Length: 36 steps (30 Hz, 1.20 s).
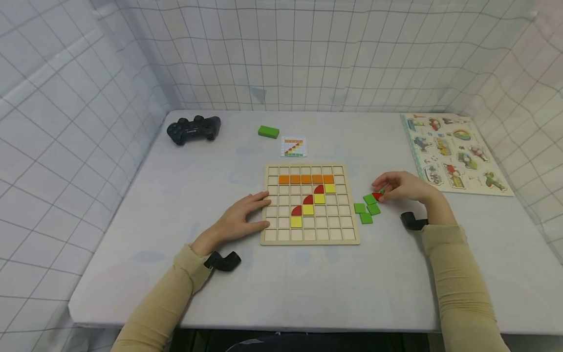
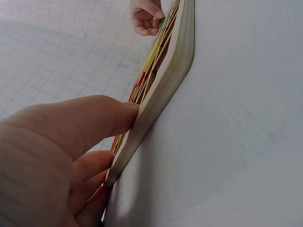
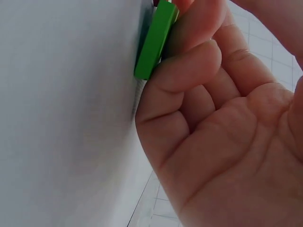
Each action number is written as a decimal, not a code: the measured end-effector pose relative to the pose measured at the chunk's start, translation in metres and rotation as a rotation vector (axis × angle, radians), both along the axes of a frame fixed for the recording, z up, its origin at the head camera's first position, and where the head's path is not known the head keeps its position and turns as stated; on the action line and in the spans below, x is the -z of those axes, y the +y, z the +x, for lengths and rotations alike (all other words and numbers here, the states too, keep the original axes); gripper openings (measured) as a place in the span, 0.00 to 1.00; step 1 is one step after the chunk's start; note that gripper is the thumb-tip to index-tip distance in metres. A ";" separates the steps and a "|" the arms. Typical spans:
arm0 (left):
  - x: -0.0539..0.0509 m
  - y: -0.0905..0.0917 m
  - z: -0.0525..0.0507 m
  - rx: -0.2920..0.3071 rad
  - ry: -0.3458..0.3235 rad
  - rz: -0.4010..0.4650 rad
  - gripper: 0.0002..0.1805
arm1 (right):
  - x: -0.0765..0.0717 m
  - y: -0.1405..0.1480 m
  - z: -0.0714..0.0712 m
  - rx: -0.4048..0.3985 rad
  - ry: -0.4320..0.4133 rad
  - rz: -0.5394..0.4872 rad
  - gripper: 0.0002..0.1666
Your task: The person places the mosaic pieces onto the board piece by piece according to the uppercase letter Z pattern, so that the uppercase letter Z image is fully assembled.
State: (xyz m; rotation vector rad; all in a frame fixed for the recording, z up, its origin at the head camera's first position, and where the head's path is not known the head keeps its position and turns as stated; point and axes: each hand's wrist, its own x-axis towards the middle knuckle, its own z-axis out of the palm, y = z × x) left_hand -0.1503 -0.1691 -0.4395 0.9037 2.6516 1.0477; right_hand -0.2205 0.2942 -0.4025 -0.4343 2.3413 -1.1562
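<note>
Around, gridded walls (image 1: 334,61) | white table (image 1: 184,195) | left fingers (image 2: 92,164) spread | right fingers (image 3: 189,66) pinching green tile (image 3: 156,42)

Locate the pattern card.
In the head view, the pattern card lies beyond the far edge of the grid board, just right of the green block.

The held green tile (image 3: 156,41) is partly hidden; sleeves (image 1: 459,278) are cut off.

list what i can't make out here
Head: part of the red piece, covered by the right hand.
Head: fine details of the pattern card, too small.
Left wrist: most cells of the board, seen nearly edge-on.
Right wrist: tip of the thumb, cut off by the top edge.
</note>
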 end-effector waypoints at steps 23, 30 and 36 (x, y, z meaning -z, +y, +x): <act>0.000 0.000 0.000 -0.002 0.002 -0.001 0.34 | 0.000 -0.007 0.001 0.022 0.035 0.107 0.20; 0.000 -0.001 0.000 0.002 0.000 0.001 0.34 | 0.000 -0.008 0.002 0.016 0.048 0.132 0.20; 0.000 -0.001 0.000 0.000 -0.006 0.004 0.34 | 0.004 -0.005 -0.001 0.019 0.059 0.121 0.18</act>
